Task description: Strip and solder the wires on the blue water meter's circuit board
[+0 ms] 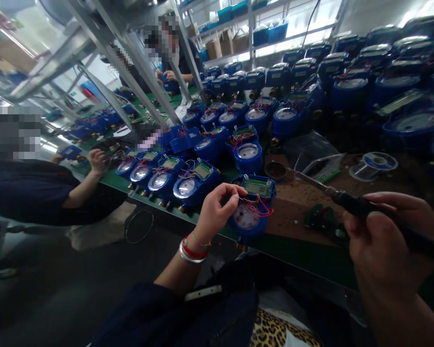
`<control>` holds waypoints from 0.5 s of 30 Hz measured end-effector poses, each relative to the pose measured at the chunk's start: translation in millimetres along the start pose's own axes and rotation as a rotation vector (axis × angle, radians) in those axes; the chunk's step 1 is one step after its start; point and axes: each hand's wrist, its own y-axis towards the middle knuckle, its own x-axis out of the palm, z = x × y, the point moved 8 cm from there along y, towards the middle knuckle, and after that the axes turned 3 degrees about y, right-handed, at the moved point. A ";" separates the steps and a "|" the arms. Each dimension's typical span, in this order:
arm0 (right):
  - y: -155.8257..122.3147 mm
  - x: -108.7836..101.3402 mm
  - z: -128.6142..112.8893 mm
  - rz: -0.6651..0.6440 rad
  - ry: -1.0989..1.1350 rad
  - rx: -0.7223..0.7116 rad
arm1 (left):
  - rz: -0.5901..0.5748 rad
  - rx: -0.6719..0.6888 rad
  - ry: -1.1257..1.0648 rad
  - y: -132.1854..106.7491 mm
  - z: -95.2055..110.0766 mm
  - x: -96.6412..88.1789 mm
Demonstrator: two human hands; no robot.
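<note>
In my right hand (386, 236) is a soldering iron (347, 200), its fingers wrapped round the black handle and its metal tip pointing left. A blue water meter (251, 231) with an open top stands in front of me. Its green circuit board (257, 187) has a small display, and red wires (262, 208) loop out over the round dial. My left hand (220, 207) is at the left side of this meter, thumb and forefinger pinched on a thin wire near the board's lower edge. The iron's tip is apart from the meter.
A solder spool (374, 166) and a clear plastic bag (313, 156) lie on the brown board (285, 221), near a small round tin (275, 169). Rows of blue meters (188, 185) stand left and behind. A co-worker's hand (97, 160) is at the left.
</note>
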 end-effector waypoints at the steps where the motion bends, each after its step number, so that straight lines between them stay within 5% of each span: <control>1: -2.3 6.8 -0.3 -0.052 0.011 -0.002 | -0.007 -0.003 0.011 0.7 0.1 -0.4; 15: -29.7 37.8 16.6 -0.322 -0.056 0.093 | 0.036 0.032 0.044 0.5 2.8 -3.8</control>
